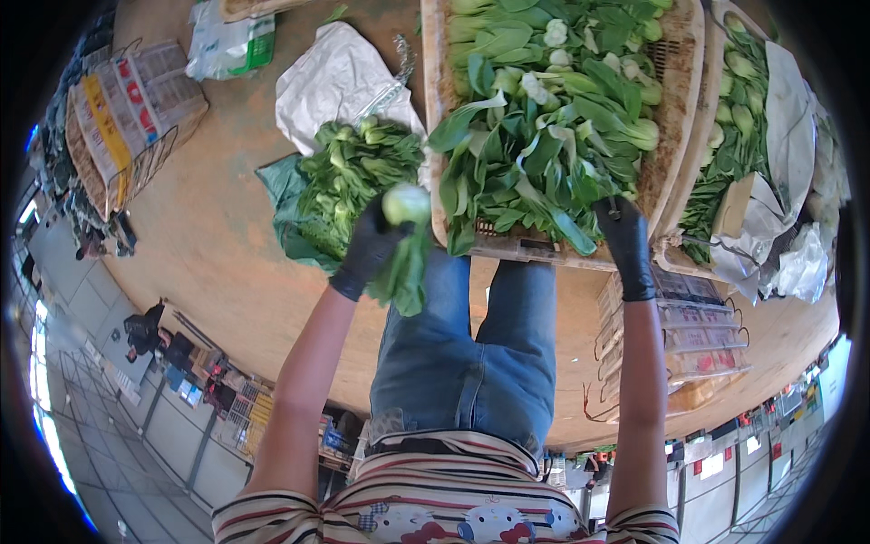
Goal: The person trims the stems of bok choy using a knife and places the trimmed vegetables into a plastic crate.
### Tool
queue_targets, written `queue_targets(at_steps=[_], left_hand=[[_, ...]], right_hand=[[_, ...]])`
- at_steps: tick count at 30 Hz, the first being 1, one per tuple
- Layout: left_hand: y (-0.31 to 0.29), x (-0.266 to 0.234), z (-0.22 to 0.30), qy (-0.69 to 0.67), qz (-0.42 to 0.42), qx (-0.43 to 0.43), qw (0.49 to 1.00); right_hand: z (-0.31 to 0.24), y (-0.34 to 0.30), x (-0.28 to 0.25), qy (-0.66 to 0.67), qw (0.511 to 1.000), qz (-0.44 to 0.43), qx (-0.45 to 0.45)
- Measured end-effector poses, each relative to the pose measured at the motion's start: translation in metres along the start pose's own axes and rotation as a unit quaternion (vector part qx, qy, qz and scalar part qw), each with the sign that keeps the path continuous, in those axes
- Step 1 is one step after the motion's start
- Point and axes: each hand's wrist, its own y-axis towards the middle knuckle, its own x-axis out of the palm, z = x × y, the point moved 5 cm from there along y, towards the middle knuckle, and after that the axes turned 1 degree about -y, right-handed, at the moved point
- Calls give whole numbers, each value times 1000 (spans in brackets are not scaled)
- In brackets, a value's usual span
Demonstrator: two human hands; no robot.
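Brown floor below, crate of leafy greens ahead. Bok choy just left of crate: pale round base up, dark leaves hanging. Left hand, black glove, fingers wrapped round its stem; leaves partly hidden. Right hand, gloved, at crate's near edge, fingertips buried in greens, grip unclear. Both arms extended.

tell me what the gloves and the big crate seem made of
Gloves: the left glove and right glove look like thin matte black rubber, likely nitrile, clinging to the fingers. Crate: looks like tan moulded plastic with slotted walls; woven material cannot be ruled out.
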Motion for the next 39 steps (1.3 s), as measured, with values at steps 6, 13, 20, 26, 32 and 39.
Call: queue_targets(at_steps=[6, 13, 20, 26, 32, 39], left_hand=[[5, -214, -203, 178, 290, -193, 920], [27, -196, -200, 250, 250, -92, 931], [-32, -16, -120, 222, 122, -17, 967], [-39, 115, 19, 227, -30, 198, 953], [5, 239, 90, 338, -93, 486, 800], [30, 233, 139, 402, -107, 536, 735]], right_hand=[[41, 95, -40, -11, 983, 160, -87], [92, 185, -34, -139, 981, 96, -97], [99, 195, -2, -235, 947, -108, -188], [102, 119, -22, -163, 959, -62, -224], [80, 15, -46, 219, 948, -179, 143], [-7, -60, -49, 518, 785, -262, 215]])
